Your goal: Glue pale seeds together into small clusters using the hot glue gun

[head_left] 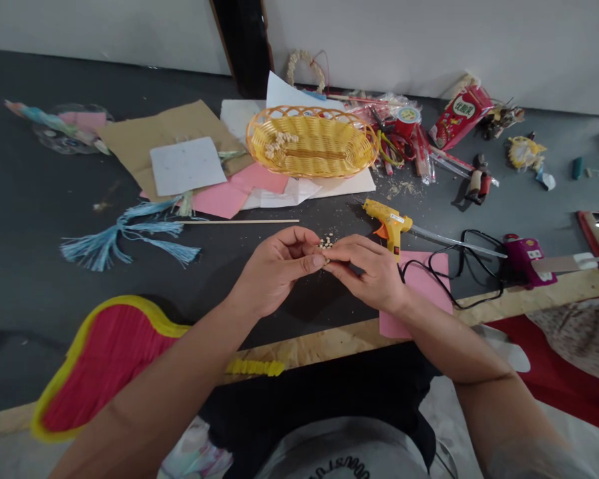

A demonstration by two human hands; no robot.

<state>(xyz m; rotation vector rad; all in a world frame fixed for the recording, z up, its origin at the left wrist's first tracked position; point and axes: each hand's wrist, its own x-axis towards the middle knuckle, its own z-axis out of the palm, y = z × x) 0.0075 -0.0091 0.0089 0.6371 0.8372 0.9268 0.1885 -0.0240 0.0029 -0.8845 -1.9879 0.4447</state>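
My left hand (284,266) and my right hand (372,271) meet over the dark tabletop, fingertips pinched together. Between them is something small and brownish, mostly hidden by the fingers, so its kind cannot be made out. Small pale bits (325,242) lie scattered on the table just behind the fingertips. A yellow glue gun (390,223) rests to the right of my right hand, with a clear glue stick in its back end. Beyond the hands, a yellow woven basket (324,143) holds a cluster of small pale pieces (281,143) at its left end.
A red, yellow-edged heart-like piece (114,359) lies front left, near a blue tassel (124,236) and thin stick (239,221). Pink paper (419,273) lies under my right forearm, beside a black cord (459,266). A red carton (462,113) and wrappers lie back right.
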